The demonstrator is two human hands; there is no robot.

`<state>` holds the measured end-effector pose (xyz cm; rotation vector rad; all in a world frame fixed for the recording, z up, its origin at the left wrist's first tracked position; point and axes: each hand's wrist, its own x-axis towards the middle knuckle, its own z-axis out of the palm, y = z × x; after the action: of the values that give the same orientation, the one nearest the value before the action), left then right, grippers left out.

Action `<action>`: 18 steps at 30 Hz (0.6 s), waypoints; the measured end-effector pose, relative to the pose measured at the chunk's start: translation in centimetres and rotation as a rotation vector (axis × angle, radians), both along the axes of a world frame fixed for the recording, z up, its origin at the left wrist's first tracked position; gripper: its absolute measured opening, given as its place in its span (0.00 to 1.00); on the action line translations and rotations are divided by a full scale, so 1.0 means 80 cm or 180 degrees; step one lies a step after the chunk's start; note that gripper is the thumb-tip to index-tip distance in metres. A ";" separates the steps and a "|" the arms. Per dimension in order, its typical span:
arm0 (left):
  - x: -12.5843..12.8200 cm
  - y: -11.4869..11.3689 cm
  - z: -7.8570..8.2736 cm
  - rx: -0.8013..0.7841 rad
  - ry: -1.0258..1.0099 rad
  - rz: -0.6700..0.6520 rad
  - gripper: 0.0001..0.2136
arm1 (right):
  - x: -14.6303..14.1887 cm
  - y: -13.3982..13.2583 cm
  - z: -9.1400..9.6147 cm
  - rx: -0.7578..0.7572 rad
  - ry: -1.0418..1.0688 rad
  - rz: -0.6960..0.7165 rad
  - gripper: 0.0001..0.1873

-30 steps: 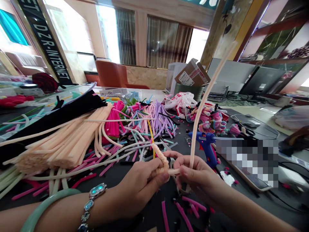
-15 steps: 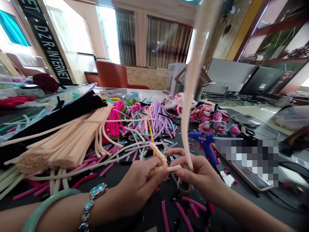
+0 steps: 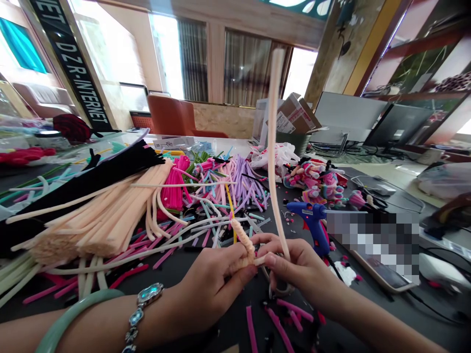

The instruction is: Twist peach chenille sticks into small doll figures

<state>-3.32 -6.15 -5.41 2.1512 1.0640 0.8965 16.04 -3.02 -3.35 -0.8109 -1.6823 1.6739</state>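
Two hands work over the dark counter (image 3: 231, 326), with a black bundle of chenille stems (image 3: 110, 171), a peach bundle (image 3: 99, 220) and a loose multicoloured heap (image 3: 224, 193) ahead, and a blue glue gun (image 3: 312, 228) to the right. Scissors (image 3: 277, 289) lie beneath your right hand (image 3: 303, 277). Your left hand (image 3: 209, 289) and right hand are both clenched on one peach chenille stem (image 3: 274, 147), held above the counter in front of you. It's light and fuzzy, probably wire-cored, so it should bend easily but may kink; grip it near the tightly wound coil (image 3: 243, 240), not at its swaying free end. That long end points almost straight up from your right fingers (image 3: 281, 262), while the coil slants up and away from your left fingers (image 3: 235, 272).
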 end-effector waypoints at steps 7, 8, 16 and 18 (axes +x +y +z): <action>0.001 0.001 0.001 0.0560 0.0286 0.0004 0.07 | 0.002 -0.003 0.001 -0.0056 -0.0055 -0.0180 0.10; 0.000 0.001 0.001 0.0674 0.0365 0.0035 0.07 | 0.001 -0.002 0.000 -0.0080 -0.0050 -0.0204 0.10; 0.000 -0.001 -0.003 0.1510 0.0783 0.0254 0.06 | 0.002 -0.002 0.001 0.0434 -0.0435 -0.0417 0.08; 0.001 -0.001 -0.002 0.1602 0.0816 0.0267 0.06 | 0.002 -0.003 0.003 0.0617 -0.0551 -0.0434 0.07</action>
<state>-3.21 -6.19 -5.58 2.7122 1.1488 1.0322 16.23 -3.27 -3.11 -0.9746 -1.8286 1.3581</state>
